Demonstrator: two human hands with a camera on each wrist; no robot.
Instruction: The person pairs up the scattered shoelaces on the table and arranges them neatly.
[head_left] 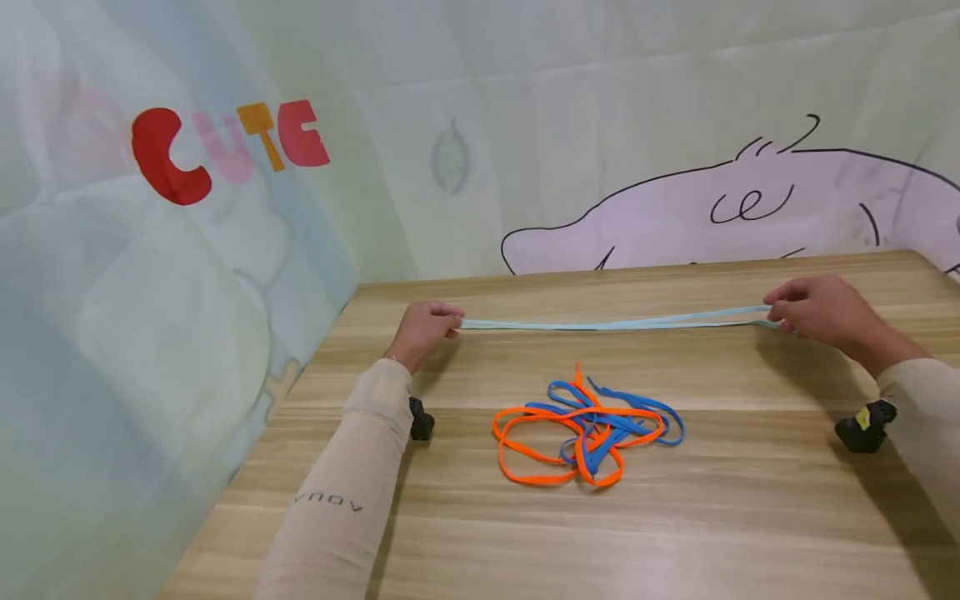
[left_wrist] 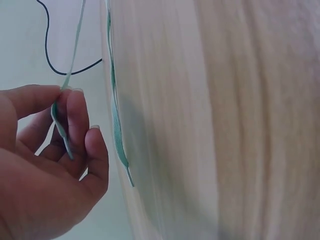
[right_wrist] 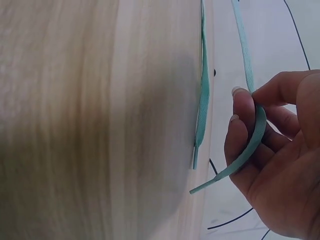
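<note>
A pale teal shoelace (head_left: pixel 697 317) is stretched across the far part of the table between both hands. My left hand (head_left: pixel 427 329) pinches it near one end between thumb and fingertips; its tip (left_wrist: pixel 68 147) hangs down in front of the palm. At the other end, my right hand (head_left: pixel 821 312) pinches the lace, and its loose end (right_wrist: pixel 240 162) curves below the fingers. A second teal shoelace (right_wrist: pixel 203 107) lies along the table just beneath the held one, its tipped ends beside each hand. Neither hand touches this second lace in the wrist views.
Nearer the body, an orange shoelace (head_left: pixel 536 481) and a blue shoelace (head_left: pixel 630 395) lie in a loose tangle on the wooden table (head_left: pixel 600 550). A printed cloth backdrop (head_left: pixel 480 108) hangs behind the table and along its left side.
</note>
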